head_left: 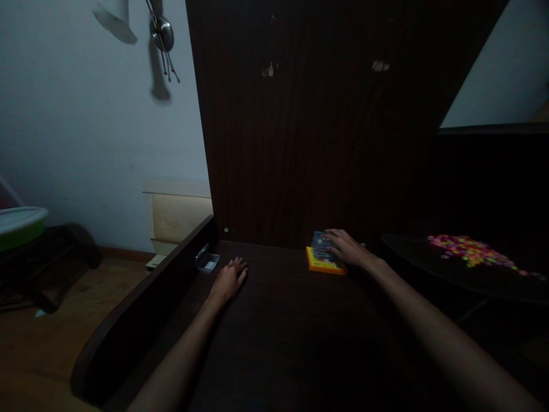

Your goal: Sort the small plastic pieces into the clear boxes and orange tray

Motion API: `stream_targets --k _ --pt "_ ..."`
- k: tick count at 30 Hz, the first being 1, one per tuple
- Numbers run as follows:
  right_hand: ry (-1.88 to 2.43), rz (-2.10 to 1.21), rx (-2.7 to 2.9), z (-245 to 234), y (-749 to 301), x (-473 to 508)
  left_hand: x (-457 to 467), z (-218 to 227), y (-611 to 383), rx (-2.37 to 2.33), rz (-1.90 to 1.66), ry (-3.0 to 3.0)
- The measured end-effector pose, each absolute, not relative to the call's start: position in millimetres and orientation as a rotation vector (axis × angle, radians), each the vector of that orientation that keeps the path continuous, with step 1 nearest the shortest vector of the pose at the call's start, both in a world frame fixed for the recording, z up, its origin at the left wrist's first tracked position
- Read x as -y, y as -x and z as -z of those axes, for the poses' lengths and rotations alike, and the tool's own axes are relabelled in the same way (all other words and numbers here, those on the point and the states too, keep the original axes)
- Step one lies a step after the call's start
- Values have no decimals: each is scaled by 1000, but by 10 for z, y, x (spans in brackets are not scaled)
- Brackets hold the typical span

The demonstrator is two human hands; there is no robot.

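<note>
My left hand lies flat on the dark wooden desk, palm down, holding nothing. Just left of it is a small clear plastic case, its lid raised and something pale inside. My right hand is at a short stack of clear plastic cases, its fingers curled over the top and right side of the upper case. This stack rests on a flat yellow box close to the back panel. Dim light hides the cases' contents and my right thumb.
A tall dark panel closes off the back; a raised side board borders the left. On a dark surface at right lies a pile of small bright coloured pieces. A green tub stands far left.
</note>
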State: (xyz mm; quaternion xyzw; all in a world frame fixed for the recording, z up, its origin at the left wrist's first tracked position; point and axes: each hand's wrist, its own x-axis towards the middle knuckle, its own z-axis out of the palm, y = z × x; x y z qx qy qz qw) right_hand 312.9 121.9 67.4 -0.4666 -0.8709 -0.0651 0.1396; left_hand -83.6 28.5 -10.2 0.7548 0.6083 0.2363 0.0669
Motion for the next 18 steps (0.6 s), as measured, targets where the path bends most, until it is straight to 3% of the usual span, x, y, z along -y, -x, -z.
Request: stream_targets --k 18 --pt "1441 64 2627 -839 -3110 -1281 -268 133 855 -1784 -723 -2361"
